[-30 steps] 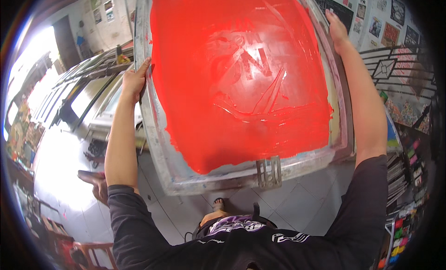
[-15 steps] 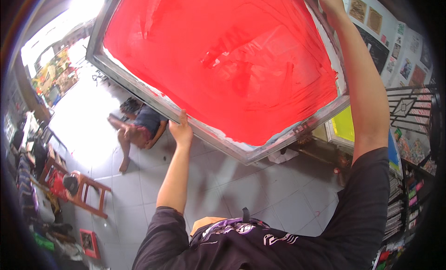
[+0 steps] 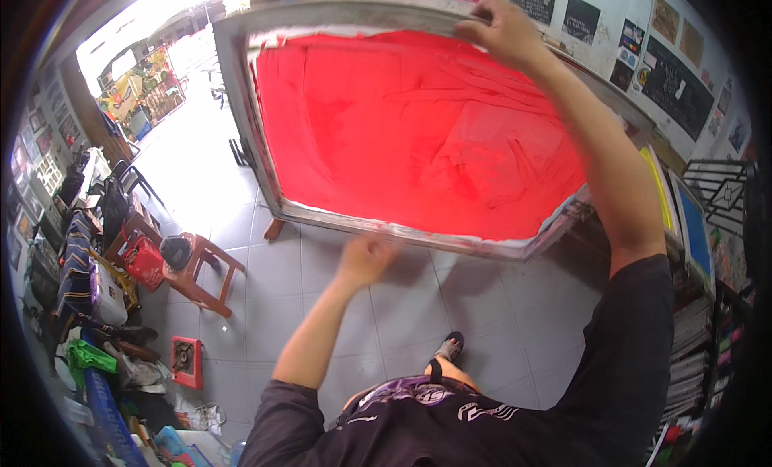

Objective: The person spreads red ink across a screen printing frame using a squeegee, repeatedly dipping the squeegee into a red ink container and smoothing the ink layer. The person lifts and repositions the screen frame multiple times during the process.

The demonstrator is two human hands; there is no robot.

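Steady the frame (image 3: 346, 18), tilted above the floor (image 3: 410, 322), with right hand (image 3: 508, 34) pinching its top edge. With left hand (image 3: 363, 263) blurred by its lower edge, cannot tell if gripping. Support there, avoiding red ink (image 3: 362, 129).

Through one fisheye on the head we look down past our shirt (image 3: 458, 431) at six o'clock, the red-coated screen (image 3: 402, 137) near at twelve.
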